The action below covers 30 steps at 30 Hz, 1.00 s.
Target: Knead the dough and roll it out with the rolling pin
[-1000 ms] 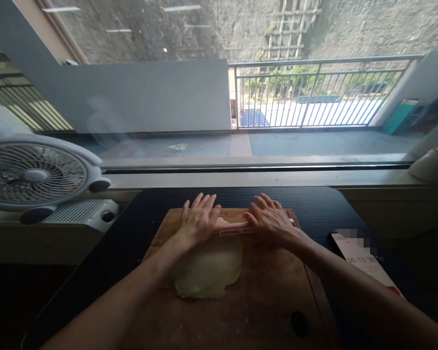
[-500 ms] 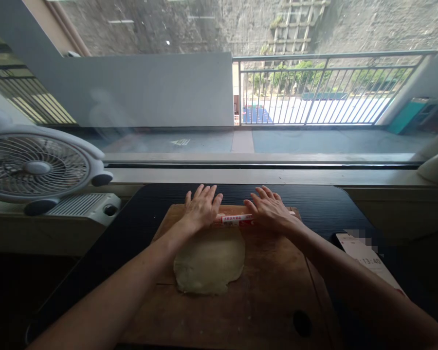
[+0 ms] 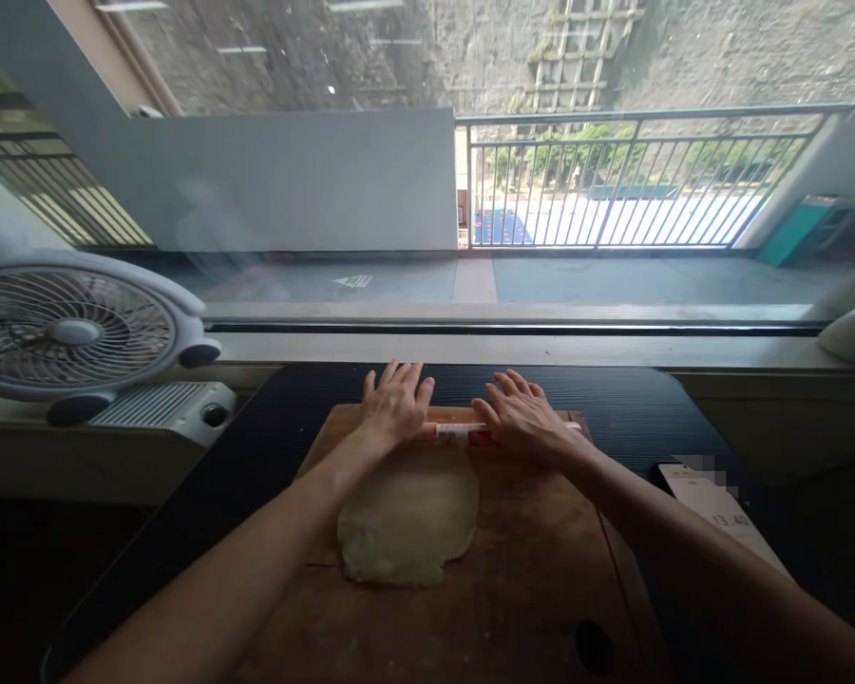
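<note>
Dough (image 3: 408, 522), thin, pale and roughly round, spread flat on a wooden board (image 3: 534, 570), left of the board's middle; near edge uneven, with a notch toward the right. Rolling pin (image 3: 428, 430) crosswise at the far edge of the dough, contact between the two hard to tell; red-and-white label (image 3: 466, 434) visible between the hands. Left hand (image 3: 395, 407): palm down over the left part of the pin, grip apart, fingers extended forward. Right hand (image 3: 527, 413): palm down over the right part, grip likewise apart, fingers extended. Dark oval spot (image 3: 594, 648) in the near right part of the board. Beneath the board, a black tabletop (image 3: 613, 389) with rounded far corners. On its right side, a phone (image 3: 712, 503), partly hidden by the right forearm (image 3: 676, 532), with digits on a lit screen. To the left, a white fan (image 3: 75, 331), overlapping in view a ribbed white unit (image 3: 157, 408). Beyond the tabletop, a pale sill (image 3: 513, 350); through the window glass (image 3: 370, 190), a metal railing (image 3: 637, 147) and a rough grey slope (image 3: 328, 71).
</note>
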Available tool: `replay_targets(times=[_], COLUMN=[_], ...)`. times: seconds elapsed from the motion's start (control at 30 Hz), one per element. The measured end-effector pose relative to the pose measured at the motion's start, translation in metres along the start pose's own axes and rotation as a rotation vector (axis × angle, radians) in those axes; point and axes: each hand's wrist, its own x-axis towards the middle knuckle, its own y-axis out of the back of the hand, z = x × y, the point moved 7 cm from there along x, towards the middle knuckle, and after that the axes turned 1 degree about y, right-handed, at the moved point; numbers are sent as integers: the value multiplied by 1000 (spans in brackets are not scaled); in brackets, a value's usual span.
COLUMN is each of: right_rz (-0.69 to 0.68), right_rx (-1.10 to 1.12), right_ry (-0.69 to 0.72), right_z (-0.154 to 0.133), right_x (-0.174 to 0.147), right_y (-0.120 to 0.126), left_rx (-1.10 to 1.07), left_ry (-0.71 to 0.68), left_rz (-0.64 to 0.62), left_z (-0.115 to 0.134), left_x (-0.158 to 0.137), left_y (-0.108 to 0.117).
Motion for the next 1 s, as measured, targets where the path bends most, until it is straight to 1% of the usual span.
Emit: replay_targets(times=[0.07, 0.13, 0.17, 0.2, 0.23, 0.27, 0.3, 0.33, 0.43, 0.5, 0.57, 0.63, 0.67, 0.73, 0.77, 0.83, 0.93, 1.0], right_rz=[39, 71, 81, 86, 83, 77, 65, 55, 57, 96, 158, 221, 241, 251, 250, 249, 255, 257], right_rx=[9, 20, 23, 23, 20, 16, 12, 8, 13, 20, 18, 6, -5, -38, -58, -88, -97, -95], right_ry=[62, 145, 173, 184, 181, 160, 128, 91, -14, -77, -91, -19, 33, 110, 118, 66, -63, -107], right_z=[-11, -22, -26, -27, -26, -23, -19, -15, -5, -1, 0, -5, -8, -11, -9, 1, 18, 23], right_x=[-27, -58, -69, -74, -73, -65, -52, -37, 6, 16, 8, -12, -23, -42, -49, -57, -63, -67], right_y=[-1, -4, -5, -5, -6, -6, -6, -5, 3, 11, 17, 18, 17, 13, 12, 12, 15, 17], left_rx=[-3, -5, -10, -22, -47, -80, -115, -163, -206, -234, -276, -325, -349, -397, -420, -457, -475, -472], left_ry=[-62, -197, -240, -261, -239, -184, -115, -14, 179, 292, 361, 376, 376, 374, 369, 347, 299, 271], left_rz=[-7, -8, -4, -3, -13, -28, -46, -71, -53, -18, 19, 34, 21, -54, -105, -197, -274, -305], left_z=[3, 13, 16, 18, 18, 15, 11, 4, -14, -32, -52, -70, -77, -86, -87, -83, -68, -57], left_x=[-29, -65, -77, -83, -81, -72, -58, -39, 15, 32, 27, 6, -6, -30, -39, -48, -46, -42], left_y=[3, 7, 9, 9, 8, 6, 2, -2, -2, 6, 14, 17, 16, 10, 6, 1, 3, 6])
